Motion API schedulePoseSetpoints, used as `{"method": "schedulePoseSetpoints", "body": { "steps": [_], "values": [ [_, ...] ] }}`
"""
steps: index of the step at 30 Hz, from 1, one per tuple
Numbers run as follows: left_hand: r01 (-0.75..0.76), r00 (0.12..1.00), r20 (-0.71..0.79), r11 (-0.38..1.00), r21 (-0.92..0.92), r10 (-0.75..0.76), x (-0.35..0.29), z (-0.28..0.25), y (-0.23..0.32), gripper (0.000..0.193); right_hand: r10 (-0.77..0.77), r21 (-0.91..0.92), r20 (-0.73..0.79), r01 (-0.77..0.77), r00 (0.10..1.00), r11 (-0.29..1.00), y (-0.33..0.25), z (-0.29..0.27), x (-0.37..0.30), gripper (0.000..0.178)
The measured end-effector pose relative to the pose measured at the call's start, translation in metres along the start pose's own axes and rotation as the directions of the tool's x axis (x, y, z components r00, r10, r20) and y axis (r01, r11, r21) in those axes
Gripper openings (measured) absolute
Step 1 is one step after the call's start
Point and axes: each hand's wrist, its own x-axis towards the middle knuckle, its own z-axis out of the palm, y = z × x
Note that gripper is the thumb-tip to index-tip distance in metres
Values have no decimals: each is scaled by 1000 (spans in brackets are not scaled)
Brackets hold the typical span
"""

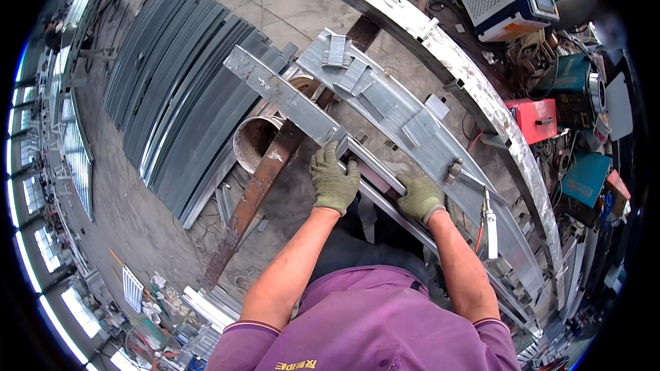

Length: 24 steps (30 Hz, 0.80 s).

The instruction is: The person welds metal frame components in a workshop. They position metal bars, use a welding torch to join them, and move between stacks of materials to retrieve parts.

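Note:
Both my hands wear green work gloves. My left hand [335,180] grips the end of a long grey steel channel [283,95], its fingers over the top edge at a joint. My right hand [421,199] closes around the near end of a narrow metal rail [377,165], which runs on from that joint. Between the rails an open slot shows, partly hidden by my hands. Right of them lies a wide steel beam [392,110] bearing several small metal plates [421,127]. A hammer [454,170] and a white hand torch [489,228] with a red hose rest along it.
A rusty beam [265,175] and a short round pipe [253,143] lie under the channel. Many grey steel profiles [185,89] are stacked at left. A curved whitish beam [474,72] arcs across the right, before a machine with a screen [512,0] and a red box [535,120].

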Motion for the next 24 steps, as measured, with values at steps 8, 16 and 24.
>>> {"method": "schedulePoseSetpoints", "body": {
  "steps": [8,16,24],
  "values": [
    [-38,999,-30,998,45,39,-9,3,4,65,13,-7,-23,-14,1000,1000,2,4,0,56],
    [-1,1000,0,992,122,1,-8,2,13,76,-1,-39,-116,-3,993,999,9,21,6,51],
    [-33,999,20,996,78,32,-12,-2,11,112,-26,-45,-126,20,992,999,12,23,8,42]
  ]
}}
